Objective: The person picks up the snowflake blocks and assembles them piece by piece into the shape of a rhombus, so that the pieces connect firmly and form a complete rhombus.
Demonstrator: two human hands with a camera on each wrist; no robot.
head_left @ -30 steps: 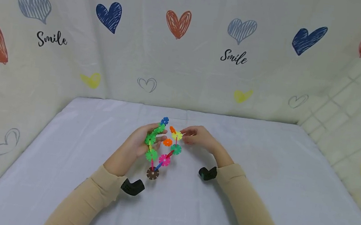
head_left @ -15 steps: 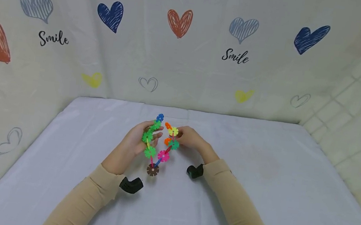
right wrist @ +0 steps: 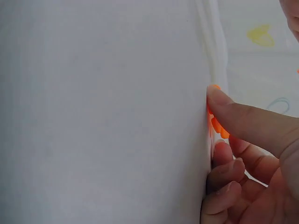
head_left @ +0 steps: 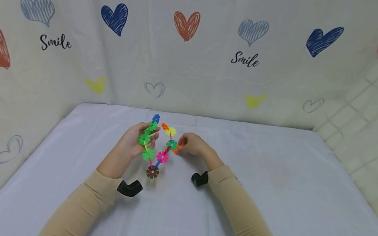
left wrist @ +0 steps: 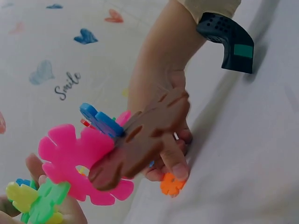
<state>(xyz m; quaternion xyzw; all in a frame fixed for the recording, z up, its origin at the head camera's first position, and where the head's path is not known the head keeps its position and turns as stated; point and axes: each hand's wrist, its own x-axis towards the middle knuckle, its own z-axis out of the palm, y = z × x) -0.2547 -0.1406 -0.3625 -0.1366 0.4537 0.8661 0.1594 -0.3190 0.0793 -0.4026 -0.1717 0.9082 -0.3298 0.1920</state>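
My left hand (head_left: 133, 140) grips a V-shaped chain of plastic snowflake discs by its green side. At the chain's bottom is a brown disc (head_left: 152, 171), looming large in the left wrist view. A blue disc (head_left: 156, 118) tops the left arm; a pink disc (head_left: 162, 157), a teal disc (head_left: 172, 144) and a yellow disc (head_left: 171, 131) run up the right arm to an orange end piece (head_left: 164, 126). Just right of the chain, my right hand (head_left: 192, 145) pinches a loose orange snowflake disc (left wrist: 173, 184) at the tabletop, its thumb (right wrist: 224, 100) partly covering it.
A white cloth (head_left: 251, 212) covers the table. Behind it hangs a pale backdrop (head_left: 201, 76) printed with hearts and "Smile". A black wrist mount (head_left: 130, 188) sits at the left cuff, another black mount (head_left: 200, 178) at the right.
My right hand has moved left to the loose orange disc and now pinches it. The left hand has shifted left and slightly away with the chain.
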